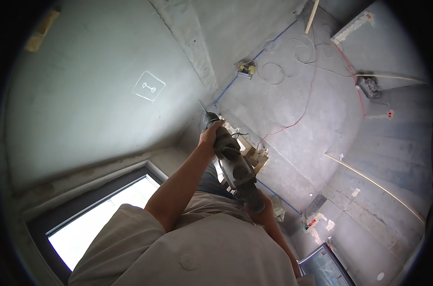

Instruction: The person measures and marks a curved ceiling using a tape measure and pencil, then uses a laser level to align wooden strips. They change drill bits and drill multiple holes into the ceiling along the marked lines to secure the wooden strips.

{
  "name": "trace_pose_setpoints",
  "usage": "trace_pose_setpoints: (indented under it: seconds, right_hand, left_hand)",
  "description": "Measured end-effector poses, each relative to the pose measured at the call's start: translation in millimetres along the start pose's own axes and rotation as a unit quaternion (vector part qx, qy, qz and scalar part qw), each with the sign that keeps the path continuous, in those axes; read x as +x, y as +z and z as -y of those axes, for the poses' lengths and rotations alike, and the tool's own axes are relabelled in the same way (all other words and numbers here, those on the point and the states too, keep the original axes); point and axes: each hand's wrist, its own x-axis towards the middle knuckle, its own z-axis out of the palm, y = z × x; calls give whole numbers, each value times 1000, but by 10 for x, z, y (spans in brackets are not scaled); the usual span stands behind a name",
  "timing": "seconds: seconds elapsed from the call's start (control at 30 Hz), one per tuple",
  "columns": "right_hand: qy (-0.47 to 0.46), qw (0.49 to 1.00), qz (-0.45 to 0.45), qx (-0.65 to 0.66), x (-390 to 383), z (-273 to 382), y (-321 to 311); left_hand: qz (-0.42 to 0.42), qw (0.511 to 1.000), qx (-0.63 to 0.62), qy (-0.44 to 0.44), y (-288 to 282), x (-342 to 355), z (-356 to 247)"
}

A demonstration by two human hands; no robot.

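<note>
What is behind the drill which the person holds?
Behind the drill, a jumbled pile of tan and pale pieces shows past its edges, with grey floor beyond. What its body covers cannot be seen.

A long dark-grey power drill spans the frame's centre, between the rectangular black-framed glass window at lower left and the flat grey concrete floor, upper right.

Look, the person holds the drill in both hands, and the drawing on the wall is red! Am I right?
Not quite: the drawing on the wall is white, not red, as the head view shows. The drill is indeed in both hands, left hand and right hand.
</note>
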Motion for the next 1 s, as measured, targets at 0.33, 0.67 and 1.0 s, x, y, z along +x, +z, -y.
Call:
trace_pose_setpoints:
  seconds: [0.33, 0.67, 1.0]
  right_hand:
    - [-29, 988, -55, -142, 97, 966, -203]
    - [30, 986, -62, -153, 567, 1108, -524]
    - [-179, 965, -10, -193, 891, 441, -631]
  left_hand:
    - [171, 982, -53, -58, 285, 31, -10]
    - [161, 931, 322, 57, -1248, 535, -38]
    - [-281, 921, 260, 70, -3057, -957, -185]
